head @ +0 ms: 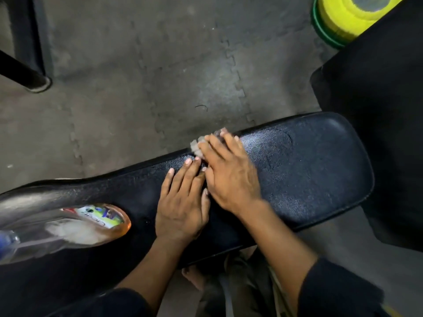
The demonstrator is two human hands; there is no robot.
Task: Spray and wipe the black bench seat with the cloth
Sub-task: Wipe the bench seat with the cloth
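Soft, light cloth (198,145): press flat under spread right hand (229,172); left hand (183,202) flat, spread on seat (309,170).

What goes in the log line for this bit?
step: wiping | right hand: presses cloth on bench seat | left hand: flat on seat | spray bottle: lying on seat

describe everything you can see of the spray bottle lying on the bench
The spray bottle lies on its side on the near left part of the black bench seat. It looks like clear plastic with an orange-tinted base, and that base points toward the left hand. A colourful label wraps the body; its print is too blurred to read. A blue part shows at the frame's left edge. Neither hand touches it.
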